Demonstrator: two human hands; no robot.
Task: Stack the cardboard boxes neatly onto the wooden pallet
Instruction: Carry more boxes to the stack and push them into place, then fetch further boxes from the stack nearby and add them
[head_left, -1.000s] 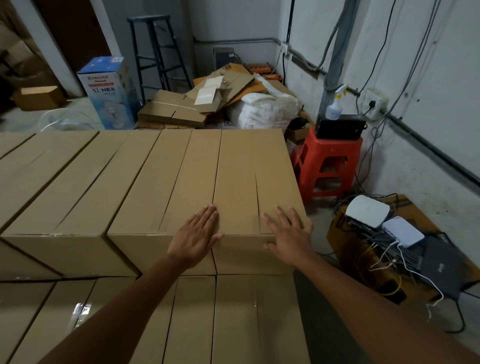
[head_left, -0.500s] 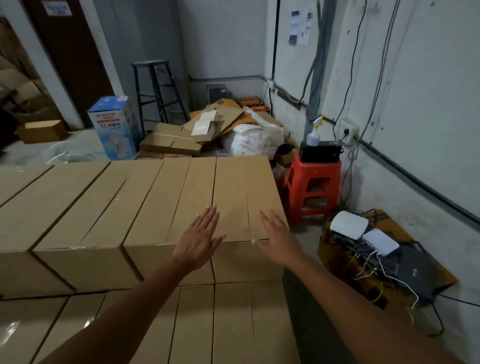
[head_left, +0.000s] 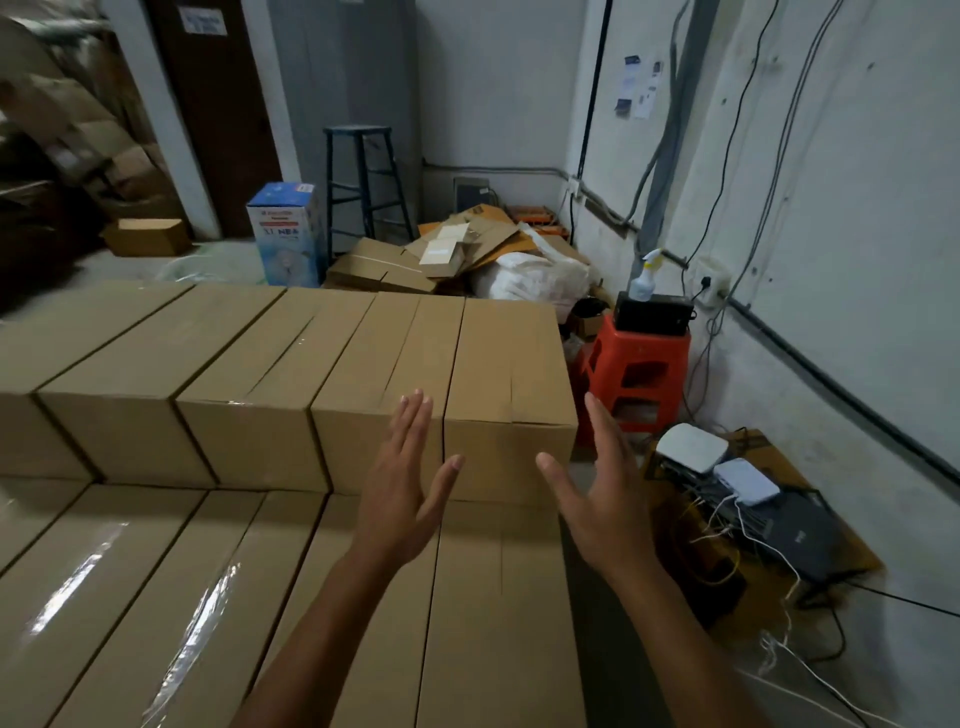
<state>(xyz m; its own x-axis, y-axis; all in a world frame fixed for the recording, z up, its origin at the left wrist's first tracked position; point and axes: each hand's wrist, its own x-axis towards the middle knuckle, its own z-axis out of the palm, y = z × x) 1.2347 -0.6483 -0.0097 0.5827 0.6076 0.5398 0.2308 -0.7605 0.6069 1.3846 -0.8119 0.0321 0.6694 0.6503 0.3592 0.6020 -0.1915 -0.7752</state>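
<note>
Hands hover with straight fingers, holding nothing: left hand (head_left: 400, 488) and right hand (head_left: 597, 493) before the box (head_left: 511, 384) at twelve o'clock.

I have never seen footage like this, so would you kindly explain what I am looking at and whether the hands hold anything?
No machine here: a person wears one wide-angle camera on the head, looking forward and down, so the picture shows their arms. The left hand and right hand are open, fingers straight, holding nothing, hovering before the rightmost box of an upper row. That row sits on a lower layer of boxes. The pallet is hidden. Beside them stands a red stool with a spray bottle above it.
</note>
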